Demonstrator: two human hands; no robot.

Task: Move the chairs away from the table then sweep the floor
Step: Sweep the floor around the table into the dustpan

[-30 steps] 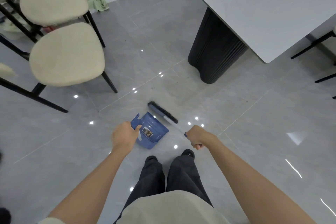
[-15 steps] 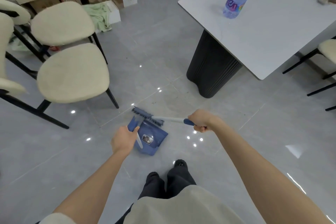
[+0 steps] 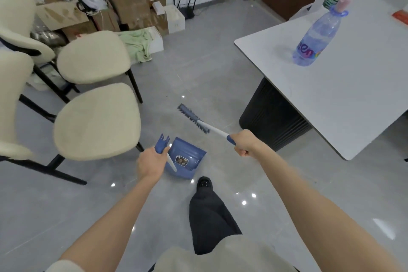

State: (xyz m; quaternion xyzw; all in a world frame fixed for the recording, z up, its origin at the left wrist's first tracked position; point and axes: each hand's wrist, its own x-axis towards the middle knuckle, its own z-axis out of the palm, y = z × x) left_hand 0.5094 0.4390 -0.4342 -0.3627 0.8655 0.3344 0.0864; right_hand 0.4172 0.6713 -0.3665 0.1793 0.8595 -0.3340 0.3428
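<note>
My right hand grips the blue-and-white handle of a broom, whose blue bristle head reaches out over the grey floor toward the far left. My left hand holds the white handle of a blue dustpan, which rests low on the floor just ahead of my foot. Two cream chairs with black legs stand to the left, away from the white table at the right.
A plastic water bottle stands on the table, above its black ribbed pedestal. Cardboard boxes, a green cloth and a router lie along the far wall. My black shoe is just behind the dustpan.
The broom head swung from the dustpan's mouth outward and away over the floor. The view tilted up, showing more of the room. My left hand stayed on the dustpan handle.
</note>
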